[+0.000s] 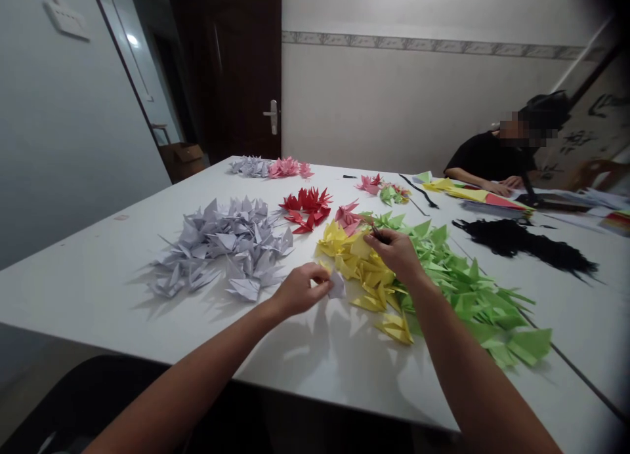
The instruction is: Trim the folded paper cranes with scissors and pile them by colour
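Observation:
My left hand (301, 288) is closed, pinching a small pale folded paper (337, 285) that looks like an origami crane, just above the white table. A bit of yellow shows behind its fingers. My right hand (398, 256) is closed around a thin dark thing (378, 233) whose kind I cannot make out, over a heap of yellow paper cranes (365, 264). Green paper cranes (457, 277) spread to the right of the yellow ones, partly behind my right forearm. Left of my left hand lies a large pile of pale lilac paper cranes (226, 237).
Red cranes (308, 208) and pink cranes (348, 216) lie beyond my hands. More pale (249, 166) and pink ones (288, 168) sit at the far edge. Black strands (522, 241) lie on the right. Across the table (123, 264), a person (492, 152) handles coloured paper sheets (462, 191).

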The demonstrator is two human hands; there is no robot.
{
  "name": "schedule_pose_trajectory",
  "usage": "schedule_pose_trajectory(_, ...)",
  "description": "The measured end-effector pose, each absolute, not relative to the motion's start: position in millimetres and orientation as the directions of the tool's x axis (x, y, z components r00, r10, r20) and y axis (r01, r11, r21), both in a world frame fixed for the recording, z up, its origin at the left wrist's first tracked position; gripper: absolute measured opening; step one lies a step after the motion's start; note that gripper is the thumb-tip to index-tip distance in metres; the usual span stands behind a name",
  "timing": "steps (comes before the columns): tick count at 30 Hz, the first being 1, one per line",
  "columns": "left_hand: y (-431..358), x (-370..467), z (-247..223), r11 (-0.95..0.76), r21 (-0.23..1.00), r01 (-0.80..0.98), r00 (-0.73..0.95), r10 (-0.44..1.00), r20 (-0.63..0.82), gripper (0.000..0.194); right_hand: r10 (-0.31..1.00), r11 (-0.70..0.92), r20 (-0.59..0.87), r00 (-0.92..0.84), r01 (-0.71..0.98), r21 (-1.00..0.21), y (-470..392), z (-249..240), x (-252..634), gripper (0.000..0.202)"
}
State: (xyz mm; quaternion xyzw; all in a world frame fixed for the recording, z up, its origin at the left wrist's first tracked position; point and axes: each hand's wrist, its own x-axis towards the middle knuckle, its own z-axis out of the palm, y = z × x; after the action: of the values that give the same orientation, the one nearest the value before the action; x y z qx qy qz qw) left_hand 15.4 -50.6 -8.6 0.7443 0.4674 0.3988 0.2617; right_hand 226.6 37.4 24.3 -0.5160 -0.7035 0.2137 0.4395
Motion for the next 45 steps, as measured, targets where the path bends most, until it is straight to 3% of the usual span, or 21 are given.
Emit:
schedule_pose_trajectory(3,-47.4,-6.5,-3.3,-0.315,0.856,0.409,0.151,0.949,0.277,0.017,0.904,0.396,0.423,-0.065,0.501,-0.770,43.0,21.5,221.4,0.034)
schedule_pose_trajectory(8,-39.8,-44.0,3.3,-0.238,0.869,0.433,-0.017,0.962,0.272,0.021,0.894,0.419,0.446,-0.046,0.438,-0.795,44.7,19.0,218.5,0.033)
schedule_pose_trajectory(11,-37.0,-64.6,14.3,-0.200,0.825,0.529,-0.174,0.925,0.337,0.014,0.896,0.423,0.441,-0.054,0.407,-0.810,41.3,17.3,215.9,0.033)
schedule_pose_trajectory(13,-36.0,-66.8,20.1,-0.206,0.755,0.622,-0.275,0.846,0.457,0.015,0.895,0.432,0.442,-0.065,0.379,-0.819,36.9,18.9,210.6,0.033)
schedule_pose_trajectory(15,-35.1,-55.5,18.8,-0.258,0.666,0.700,-0.246,0.788,0.565,0.021,0.889,0.449,0.449,-0.085,0.347,-0.823,30.8,24.5,202.7,0.034)
schedule_pose_trajectory(17,-33.0,-33.7,7.4,-0.332,0.618,0.713,-0.088,0.832,0.548,0.025,0.889,0.456,0.446,-0.103,0.279,-0.845,23.7,34.0,194.1,0.036)
schedule_pose_trajectory(20,-24.0,2.7,-21.3,-0.313,0.666,0.677,0.047,0.922,0.385,0.033,0.903,0.426,0.415,-0.108,0.098,-0.900,13.7,50.5,185.0,0.036)
schedule_pose_trajectory(25,2.1,31.2,-27.3,-0.301,0.742,0.599,-0.001,0.927,0.376,0.035,0.899,0.420,0.423,-0.114,-0.049,-0.906,4.5,67.4,186.1,0.033)
schedule_pose_trajectory(27,8.4,32.6,-1.2,-0.315,0.837,0.447,-0.088,0.916,0.392,0.029,0.894,0.431,0.435,-0.111,-0.061,-0.900,3.1,70.1,189.8,0.031)
schedule_pose_trajectory(28,9.5,32.8,15.4,-0.325,0.908,0.264,-0.146,0.917,0.371,0.029,0.891,0.439,0.442,-0.107,-0.054,-0.897,2.6,71.4,191.6,0.031)
schedule_pose_trajectory(30,8.1,33.3,48.6,-0.307,0.943,-0.131,-0.062,0.952,0.301,0.034,0.882,0.463,0.462,-0.092,-0.012,-0.886,2.3,74.7,194.5,0.029)
schedule_pose_trajectory(31,6.0,33.9,62.5,-0.291,0.926,-0.239,0.021,0.952,0.305,0.035,0.875,0.480,0.477,-0.083,0.017,-0.877,2.2,77.0,195.1,0.028)
schedule_pose_trajectory(33,1.3,35.4,81.2,-0.290,0.906,-0.307,0.180,0.918,0.355,0.033,0.860,0.509,0.503,-0.088,0.069,-0.858,1.5,82.8,194.3,0.028)
schedule_pose_trajectory(35,-2.8,36.5,88.8,-0.309,0.885,-0.348,0.215,0.893,0.396,0.027,0.848,0.529,0.523,-0.087,0.098,-0.843,-1.4,89.5,190.4,0.027)
schedule_pose_trajectory(37,-5.9,36.3,91.0,-0.322,0.830,-0.455,0.088,0.911,0.402,0.022,0.836,0.549,0.546,-0.060,0.129,-0.826,-8.4,95.5,184.0,0.029)
schedule_pose_trajectory(40,-11.0,33.3,96.1,-0.301,0.686,-0.662,-0.127,0.948,0.293,0.029,0.775,0.619,0.632,0.006,0.197,-0.760,-26.7,101.3,173.6,0.043)
schedule_pose_trajectory(45,-25.0,29.2,112.7,-0.263,0.511,-0.818,-0.205,0.964,0.168,0.041,0.718,0.674,0.687,-0.114,0.362,-0.644,-52.2,103.2,161.7,0.032)
